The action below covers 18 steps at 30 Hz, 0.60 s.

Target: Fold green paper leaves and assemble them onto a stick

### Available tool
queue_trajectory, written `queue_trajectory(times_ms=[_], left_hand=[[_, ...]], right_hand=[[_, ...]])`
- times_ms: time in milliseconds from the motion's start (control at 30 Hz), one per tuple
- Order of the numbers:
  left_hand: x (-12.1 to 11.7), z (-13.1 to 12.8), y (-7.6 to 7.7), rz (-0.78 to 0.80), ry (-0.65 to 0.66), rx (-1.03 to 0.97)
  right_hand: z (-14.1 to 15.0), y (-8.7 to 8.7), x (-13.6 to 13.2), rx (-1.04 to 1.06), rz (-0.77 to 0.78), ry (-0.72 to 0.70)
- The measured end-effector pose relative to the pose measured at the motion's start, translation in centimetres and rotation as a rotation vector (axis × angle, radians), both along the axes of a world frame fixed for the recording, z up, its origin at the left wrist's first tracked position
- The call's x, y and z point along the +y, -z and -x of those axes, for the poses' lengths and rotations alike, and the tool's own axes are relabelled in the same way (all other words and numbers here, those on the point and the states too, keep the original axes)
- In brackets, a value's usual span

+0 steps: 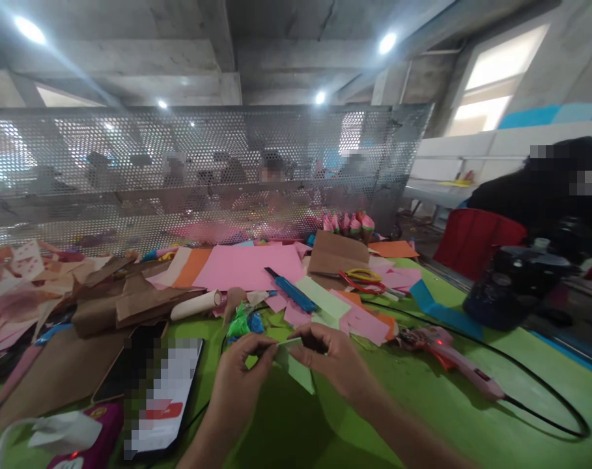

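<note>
Between my two hands is a small piece of light green paper (298, 370), held up above the green table. My left hand (247, 365) pinches its left upper corner between thumb and forefinger. My right hand (329, 358) grips the top right part, thumb in front and fingers behind. Just beyond the hands lie a blue utility knife (296, 293) with its blade out, a larger pale green sheet (325, 301) and pink paper scraps (368, 322). Bright green and blue crinkled bits (244, 322) sit beyond my left hand.
A pink glue gun (464, 365) with a red light and looping black cable lies at right. Scissors (361, 280), pink sheets (251, 264) and brown paper (337, 254) crowd the back. A phone (171, 391) and power strip (93, 433) are at left. A perforated metal screen (202, 176) stands behind.
</note>
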<state>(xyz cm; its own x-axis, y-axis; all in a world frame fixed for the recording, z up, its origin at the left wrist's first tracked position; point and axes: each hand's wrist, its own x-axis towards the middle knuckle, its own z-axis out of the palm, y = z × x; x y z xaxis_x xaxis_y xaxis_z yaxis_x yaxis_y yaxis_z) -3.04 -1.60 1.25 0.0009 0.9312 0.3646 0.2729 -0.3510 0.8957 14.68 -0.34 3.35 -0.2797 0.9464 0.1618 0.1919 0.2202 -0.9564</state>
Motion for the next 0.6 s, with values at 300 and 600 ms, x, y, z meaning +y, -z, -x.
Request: queue_trajectory(times_ms=[300,600], left_hand=[[1.2,-0.3,-1.5,0.061,0.048,-0.008],[3.5,-2.4,-2.0,-0.039,-0.018,0.023]], right_hand=[[-0.8,-2.2,2.5,-0.188,-0.098,-0.007],[-2.2,-1.0,3.8,-0.111,-0.055,-0.003]])
